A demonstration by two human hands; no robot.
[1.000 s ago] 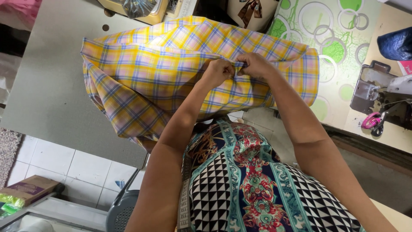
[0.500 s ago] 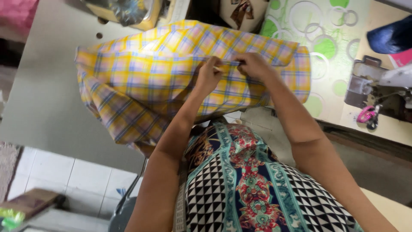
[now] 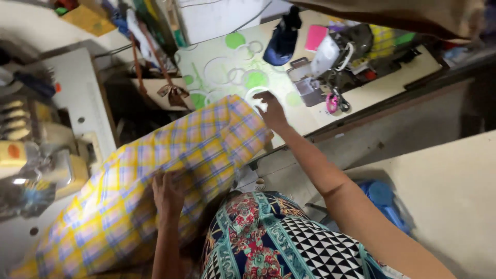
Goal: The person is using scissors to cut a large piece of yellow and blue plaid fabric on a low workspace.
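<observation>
A yellow, pink and blue plaid cloth (image 3: 155,175) lies folded across the work table in front of me. My left hand (image 3: 166,192) rests on its near edge, fingers curled into the fabric. My right hand (image 3: 270,109) is stretched out past the cloth's far corner, over the white sheet with green circles (image 3: 227,67), fingers apart and holding nothing that I can see.
A sewing machine (image 3: 36,155) stands at the left on the white table (image 3: 77,98). A dark blue cap (image 3: 281,44), a pink card (image 3: 316,37) and pink-handled scissors (image 3: 333,103) lie on the far table. A blue stool (image 3: 385,199) is below, at the right.
The view has swung to the right. My right hand left the cloth's middle and reached out beyond its corner. My left hand stayed on the cloth.
</observation>
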